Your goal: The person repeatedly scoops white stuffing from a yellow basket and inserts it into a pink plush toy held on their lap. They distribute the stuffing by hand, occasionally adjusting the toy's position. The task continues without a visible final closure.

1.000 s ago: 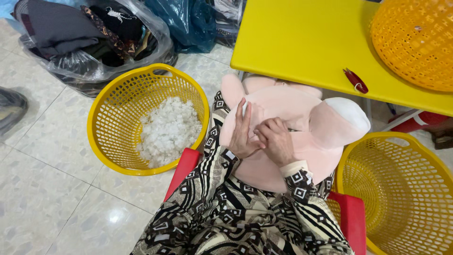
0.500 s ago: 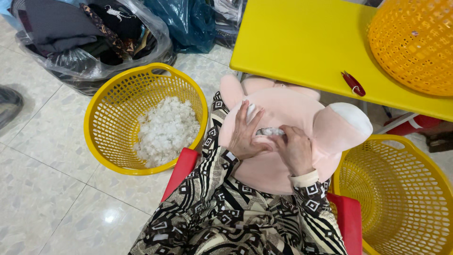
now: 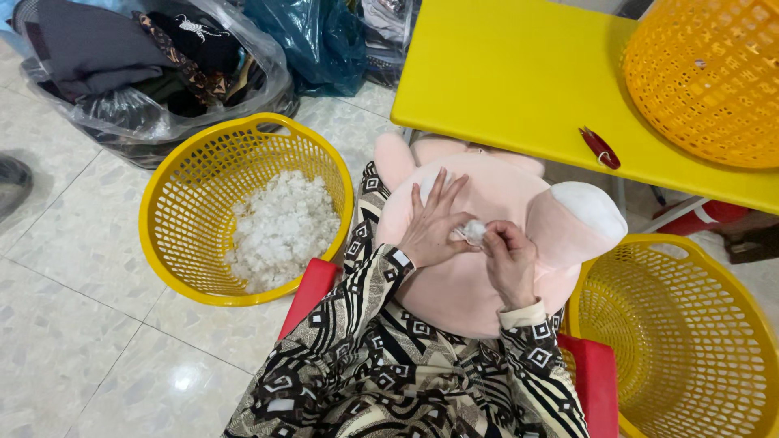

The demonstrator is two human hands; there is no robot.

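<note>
A pink plush toy lies on my lap, its white-tipped limb pointing right. My left hand rests flat on the toy with its fingers spread. Beside it, my right hand pinches a small tuft of white stuffing at the toy's surface. A yellow basket with a heap of white stuffing in it stands on the floor to my left.
A yellow table is in front of me, with small red snips and an orange basket on it. Another yellow basket stands at my right. Plastic bags of clothes lie on the tiled floor. I sit on a red chair.
My right hand has drawn a tuft of white stuffing out at the toy and lifted it slightly. My left hand has gone from edge-on to flat on the toy.
</note>
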